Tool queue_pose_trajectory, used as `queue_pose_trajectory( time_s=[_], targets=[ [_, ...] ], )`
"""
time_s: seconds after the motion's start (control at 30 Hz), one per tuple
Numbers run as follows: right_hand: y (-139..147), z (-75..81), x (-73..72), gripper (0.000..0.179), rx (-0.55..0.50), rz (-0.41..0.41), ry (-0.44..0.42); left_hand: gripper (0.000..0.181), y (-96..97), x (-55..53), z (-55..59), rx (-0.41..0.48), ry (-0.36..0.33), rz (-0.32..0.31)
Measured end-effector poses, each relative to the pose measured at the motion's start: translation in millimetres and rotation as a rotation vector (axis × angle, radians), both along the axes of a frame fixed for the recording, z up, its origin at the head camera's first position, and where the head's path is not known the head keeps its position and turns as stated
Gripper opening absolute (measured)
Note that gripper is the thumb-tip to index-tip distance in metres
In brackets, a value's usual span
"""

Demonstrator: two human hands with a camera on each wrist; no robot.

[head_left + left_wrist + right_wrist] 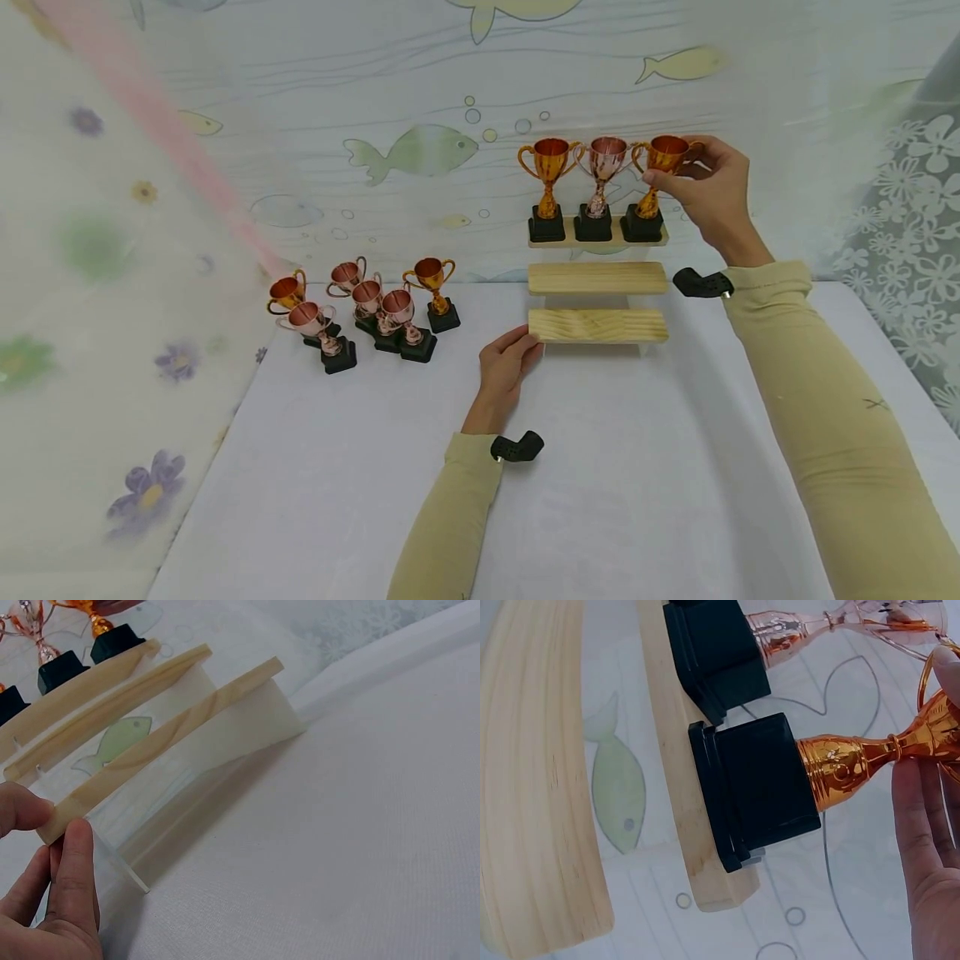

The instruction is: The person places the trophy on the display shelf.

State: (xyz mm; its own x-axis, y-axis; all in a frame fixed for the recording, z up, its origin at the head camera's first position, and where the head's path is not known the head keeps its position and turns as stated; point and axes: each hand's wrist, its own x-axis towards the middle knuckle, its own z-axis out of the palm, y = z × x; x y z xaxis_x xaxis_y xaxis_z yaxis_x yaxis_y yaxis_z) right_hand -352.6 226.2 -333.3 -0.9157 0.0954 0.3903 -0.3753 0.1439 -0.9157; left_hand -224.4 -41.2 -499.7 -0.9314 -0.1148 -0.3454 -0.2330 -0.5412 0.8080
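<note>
My right hand (708, 187) grips the cup of a gold trophy (647, 200) at the right end of the top shelf. In the right wrist view the trophy's black base (761, 787) sits on that wooden shelf (705, 889), slightly askew. Beside it on the same shelf stand a rose-coloured trophy (597, 179) and another gold trophy (549, 179). My left hand (506, 367) pinches the left end of the lowest step (597, 326) of the three-tier stand, thumb on top and fingers beneath, as the left wrist view shows.
The middle step (597, 278) holds no trophies. To the left on the white table (360, 467) stand several rose trophies (397, 312) and two gold ones, a separate gold trophy (431, 287) and one at the far left (287, 293). A fish-patterned curtain (300, 125) hangs behind.
</note>
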Motion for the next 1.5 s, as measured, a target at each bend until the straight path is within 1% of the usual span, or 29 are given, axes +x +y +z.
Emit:
queue_pose_trajectory(
  time_s=[0.13, 0.3, 0.43, 0.53, 0.6, 0.67, 0.8, 0.87, 0.97, 1.03, 1.1, 1.17, 1.23, 1.3, 1.37, 1.4, 1.5],
  targets=[
    [0, -1.4, -2.3, 0.043, 0.01, -0.002, 0.013, 0.033, 0.0, 0.2, 0.4, 0.001, -0.005, 0.004],
    [0, -2.3, -2.3, 0.045, 0.006, -0.007, 0.008, 0.033, -0.1, 0.3, 1.3, -0.005, -0.004, -0.003],
    [0, -4.7, -0.2, 0.047, 0.004, -0.003, 0.01, 0.033, -0.1, 0.1, 1.1, -0.008, -0.008, -0.002],
    [3, -6.2, 4.0, 0.044, 0.005, 0.009, 0.008, 0.033, -0.1, -0.2, 1.2, -0.002, -0.012, 0.007],
    [7, -6.4, 9.1, 0.044, 0.007, 0.014, -0.001, 0.033, 0.3, -0.4, 2.3, 0.0, -0.015, 0.015],
    [12, -7.2, 16.1, 0.047, 0.032, 0.009, -0.014, 0.032, 0.8, -0.2, 3.6, -0.011, -0.023, 0.025],
    [21, -9.0, 35.0, 0.058, 0.111, -0.039, -0.016, 0.03, 2.5, 2.2, 7.0, -0.07, -0.038, 0.042],
    [25, -8.9, 46.2, 0.059, 0.123, -0.058, 0.004, 0.028, 3.5, 3.9, 8.9, -0.1, -0.039, 0.044],
    [28, -5.9, 64.5, 0.054, 0.109, -0.058, 0.054, 0.028, 3.6, 6.3, 12.2, -0.141, -0.024, 0.028],
    [28, -3.1, 76.8, 0.048, 0.108, -0.047, 0.09, 0.029, 1.5, 8.1, 14.4, -0.17, -0.013, -0.001],
    [28, -0.5, 88.2, 0.043, 0.086, -0.016, 0.127, 0.03, -2.6, 10.5, 16.6, -0.219, -0.005, -0.043],
    [27, 1.4, 98.2, 0.04, 0.061, 0.012, 0.154, 0.031, -7.9, 12.7, 19.5, -0.26, -0.001, -0.096],
    [26, 1.7, 107.0, 0.037, 0.062, 0.024, 0.167, 0.033, -15.0, 15.9, 22.6, -0.315, 0.007, -0.166],
    [26, -0.2, 114.1, 0.036, 0.078, 0.018, 0.163, 0.034, -23.6, 19.7, 25.9, -0.366, 0.023, -0.248],
    [26, -4.7, 120.0, 0.035, 0.125, -0.009, 0.148, 0.036, -34.1, 24.4, 30.3, -0.428, 0.05, -0.329],
    [26, -7.9, 122.4, 0.035, 0.154, -0.023, 0.136, 0.037, -39.9, 27.1, 32.4, -0.463, 0.067, -0.367],
    [27, -22.2, 126.8, 0.035, 0.198, -0.046, 0.092, 0.038, -58.0, 35.2, 37.6, -0.568, 0.114, -0.475]
  ],
)
